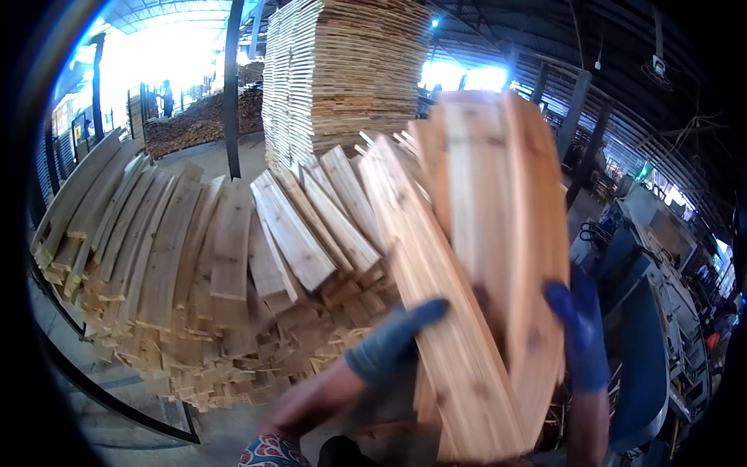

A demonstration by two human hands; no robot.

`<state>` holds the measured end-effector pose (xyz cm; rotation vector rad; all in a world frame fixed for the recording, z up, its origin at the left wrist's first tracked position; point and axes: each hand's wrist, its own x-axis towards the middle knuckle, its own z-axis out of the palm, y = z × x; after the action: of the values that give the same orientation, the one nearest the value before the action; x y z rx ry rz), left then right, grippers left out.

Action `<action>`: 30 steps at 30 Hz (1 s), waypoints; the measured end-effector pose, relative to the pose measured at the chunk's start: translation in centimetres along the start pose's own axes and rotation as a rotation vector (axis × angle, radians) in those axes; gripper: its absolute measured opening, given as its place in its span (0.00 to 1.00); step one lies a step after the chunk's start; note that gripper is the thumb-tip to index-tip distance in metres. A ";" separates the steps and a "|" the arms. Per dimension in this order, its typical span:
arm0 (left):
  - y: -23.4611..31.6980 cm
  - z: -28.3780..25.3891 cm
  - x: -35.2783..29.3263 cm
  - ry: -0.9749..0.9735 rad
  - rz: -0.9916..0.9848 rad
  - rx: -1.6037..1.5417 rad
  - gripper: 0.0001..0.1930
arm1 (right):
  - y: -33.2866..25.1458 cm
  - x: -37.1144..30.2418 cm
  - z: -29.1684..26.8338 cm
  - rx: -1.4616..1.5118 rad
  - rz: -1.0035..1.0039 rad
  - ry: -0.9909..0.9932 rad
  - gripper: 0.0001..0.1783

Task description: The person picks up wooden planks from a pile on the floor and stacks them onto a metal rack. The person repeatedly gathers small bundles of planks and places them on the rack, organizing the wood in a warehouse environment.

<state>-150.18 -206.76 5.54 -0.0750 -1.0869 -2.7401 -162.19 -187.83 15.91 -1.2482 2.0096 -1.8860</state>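
Note:
Between my two hands stands a bundle of pale wooden boards (475, 187), long and upright, slightly blurred. In front of the others, one board (447, 311) leans with its top to the left. My left hand (397, 338), in a blue-grey glove, grips this front board's left edge, thumb across its face; the fingers behind are hidden. My right hand (582, 331), in a darker blue glove, holds the right edge of the bundle, its thumb on the front. The lower ends of the boards come close to my body.
A broad pile of loose boards (167, 257) lies to the left on a dark metal frame (109, 409). Behind it rises a tall stack of boards (358, 70) beside a dark post (233, 93). Blue-grey machinery (642, 335) stands close on the right. A distant person (167, 99) is at far left.

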 end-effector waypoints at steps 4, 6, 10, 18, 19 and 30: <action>8.8 -5.8 3.4 0.070 0.207 0.021 0.23 | 2.3 11.8 5.9 0.035 0.075 -0.234 0.31; 13.9 -11.5 3.7 0.250 0.224 0.219 0.22 | 6.1 15.1 8.4 0.102 -0.039 -0.289 0.27; 15.9 -19.7 -0.2 0.458 0.408 0.507 0.22 | 13.3 14.2 12.3 0.155 0.035 -0.315 0.26; 19.6 -23.5 -6.7 0.783 -0.087 0.857 0.18 | 14.4 1.7 15.5 -0.104 -0.276 0.223 0.25; 18.8 -24.7 -5.1 0.811 0.117 0.953 0.21 | 13.3 0.6 16.2 -0.203 -0.402 0.302 0.25; 15.7 -16.7 5.9 0.051 0.693 2.022 0.19 | 14.3 5.8 20.1 -0.588 -0.492 0.388 0.27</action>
<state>-152.44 -230.34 4.61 -0.0447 -2.4340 -0.2973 -160.90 -208.69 1.60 -1.7579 2.8211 -1.9049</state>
